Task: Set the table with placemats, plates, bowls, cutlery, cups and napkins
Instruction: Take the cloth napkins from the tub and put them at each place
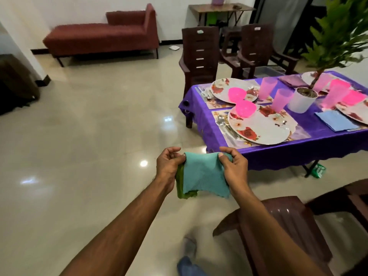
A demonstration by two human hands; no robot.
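— Napkins are what's left, I'd say. The teal napkin (203, 174) hangs in mid-air over the floor, short of the table (278, 154), with a green napkin (180, 181) bunched behind it.

— Who's got hold of them?

— Both hands. The left hand (169, 166) pinches the teal cloth's upper corner at nine o'clock, thumb and curled fingers closed on it (the green one seems tucked under that same hand, though I can't tell how it's held). The right hand (233, 166) pinches the opposite corner at three o'clock, so the cloth stretches between the two grips and drapes down toward six.

— And the table itself?

— Off at two o'clock from the hands, and mostly laid. The near plate (262, 130) sits on its placemat (298, 134) with a pink bowl (246, 109) on top, cutlery (222, 121) at its nine o'clock side and a pink cup (280, 100) behind. The far plate (221, 90) looks the same.

— Any napkins down yet?

— A blue napkin (336, 120) and a purple napkin (293, 80) lie further right. I see none by the two nearer settings, so my guess is these two cloths belong there.
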